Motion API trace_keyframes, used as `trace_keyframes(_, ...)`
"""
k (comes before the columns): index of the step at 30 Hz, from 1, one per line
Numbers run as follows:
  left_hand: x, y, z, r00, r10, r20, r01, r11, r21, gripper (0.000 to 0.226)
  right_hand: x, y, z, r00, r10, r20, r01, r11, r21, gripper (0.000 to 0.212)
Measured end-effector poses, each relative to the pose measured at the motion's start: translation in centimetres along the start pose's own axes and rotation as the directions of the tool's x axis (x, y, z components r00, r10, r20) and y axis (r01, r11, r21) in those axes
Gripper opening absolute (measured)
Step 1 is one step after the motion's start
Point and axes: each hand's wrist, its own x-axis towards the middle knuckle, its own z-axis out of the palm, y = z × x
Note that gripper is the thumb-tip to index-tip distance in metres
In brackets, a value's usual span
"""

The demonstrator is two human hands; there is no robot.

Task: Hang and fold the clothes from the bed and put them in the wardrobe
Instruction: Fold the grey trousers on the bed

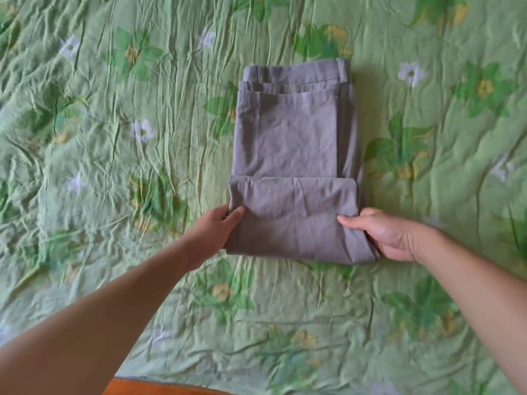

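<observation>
A pair of grey trousers (291, 143) lies folded on the bed, waistband at the far end and a folded-over layer at the near end. My left hand (216, 232) grips the left side of that near fold, thumb on top and fingers tucked under the cloth. On the right side of the same fold my right hand (382, 232) grips likewise, with its thumb lying across the cloth. Both arms reach in from the bottom of the view.
A wrinkled green bedspread (114, 138) with a leaf and flower print covers the whole bed around the trousers. A strip of orange floor or bed frame (148, 389) shows at the bottom edge.
</observation>
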Motion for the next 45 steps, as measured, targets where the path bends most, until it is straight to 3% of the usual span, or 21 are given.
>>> trace_keyframes(5, -3.8, -4.3, 1.3, 0.998, -0.068, -0.004, 0.068, 0.985, 0.158, 0.024, -1.6, 6.4, 2.5, 0.988, 0.064, -0.139, -0.081, 0.990, -0.119, 0.030)
trace_keyframes(9, -4.8, -5.0, 2.2, 0.995, 0.012, -0.099, 0.014, 0.967, 0.253, 0.025, -2.2, 7.2, 3.7, 0.964, -0.094, -0.247, -0.010, 0.921, -0.389, 0.027)
trace_keyframes(12, -5.4, -2.5, 2.0, 0.980, 0.113, -0.166, -0.072, 0.970, 0.233, 0.028, -3.2, 5.4, 3.1, 0.944, -0.199, -0.264, 0.115, 0.946, -0.302, 0.036)
trace_keyframes(14, -5.6, 0.0, 1.4, 0.963, 0.204, -0.175, -0.170, 0.967, 0.191, 0.027, -4.3, 3.2, 2.6, 0.933, -0.269, -0.241, 0.242, 0.961, -0.137, 0.060)
trace_keyframes(16, -4.8, 3.2, 0.6, 0.944, 0.282, -0.172, -0.262, 0.957, 0.127, 0.025, -4.8, -0.1, 2.0, 0.903, -0.350, -0.249, 0.339, 0.937, -0.090, 0.078)
trace_keyframes(19, -1.3, 8.3, -0.4, 0.909, 0.362, -0.208, -0.332, 0.928, 0.167, 0.031, -3.4, -6.1, 1.4, 0.812, -0.491, -0.315, 0.462, 0.871, -0.167, 0.062)
trace_keyframes(21, 1.8, 10.7, -0.8, 0.884, 0.391, -0.258, -0.306, 0.899, 0.312, 0.033, -1.2, -9.4, 1.0, 0.744, -0.577, -0.337, 0.483, 0.813, -0.326, 0.049)
trace_keyframes(22, 3.3, 11.3, -0.9, 0.881, 0.384, -0.276, -0.265, 0.884, 0.385, 0.033, 0.1, -10.5, 0.8, 0.722, -0.596, -0.351, 0.424, 0.782, -0.457, 0.046)
trace_keyframes(25, 5.8, 11.3, -0.8, 0.890, 0.347, -0.298, -0.172, 0.858, 0.485, 0.028, 2.8, -10.7, 0.9, 0.683, -0.587, -0.435, 0.104, 0.668, -0.737, 0.058)
trace_keyframes(27, 5.6, 10.4, -0.3, 0.871, 0.364, -0.331, -0.158, 0.844, 0.513, 0.044, 2.8, -9.3, 1.5, 0.591, -0.678, -0.437, 0.074, 0.585, -0.808, 0.069)
trace_keyframes(29, 4.5, 8.9, 0.4, 0.814, 0.455, -0.361, -0.186, 0.793, 0.580, 0.067, 2.2, -7.6, 2.4, 0.436, -0.832, -0.344, 0.056, 0.406, -0.912, 0.077)
trace_keyframes(31, 3.4, 7.5, 1.2, 0.742, 0.610, -0.276, -0.221, 0.612, 0.760, 0.074, 1.8, -6.7, 3.3, 0.347, -0.924, -0.159, 0.015, 0.175, -0.984, 0.076)
trace_keyframes(33, 3.7, 6.6, 2.0, 0.694, 0.716, -0.080, -0.206, 0.303, 0.930, 0.073, 2.6, -7.0, 3.8, 0.353, -0.936, 0.003, 0.016, 0.002, -1.000, 0.074)
trace_keyframes(35, 5.4, 6.6, 2.3, 0.689, 0.724, 0.034, -0.216, 0.160, 0.963, 0.071, 4.4, -7.9, 3.9, 0.372, -0.925, 0.078, 0.008, -0.081, -0.997, 0.074)
trace_keyframes(37, 7.7, 6.7, 2.5, 0.719, 0.693, 0.052, -0.235, 0.173, 0.956, 0.070, 6.6, -8.8, 3.6, 0.433, -0.900, 0.052, -0.008, -0.061, -0.998, 0.073)
trace_keyframes(39, 9.6, 6.2, 2.8, 0.730, 0.681, 0.049, -0.249, 0.198, 0.948, 0.069, 8.8, -8.6, 3.3, 0.478, -0.878, -0.028, -0.014, 0.024, -1.000, 0.074)
trace_keyframes(42, 11.1, 5.8, 2.8, 0.720, 0.691, 0.062, -0.268, 0.194, 0.944, 0.069, 10.7, -8.1, 3.3, 0.469, -0.880, -0.071, -0.066, 0.045, -0.997, 0.075)
trace_keyframes(45, 10.3, 6.7, 2.4, 0.756, 0.651, 0.069, -0.268, 0.211, 0.940, 0.070, 9.8, -8.8, 3.6, 0.498, -0.865, -0.058, -0.052, 0.037, -0.998, 0.076)
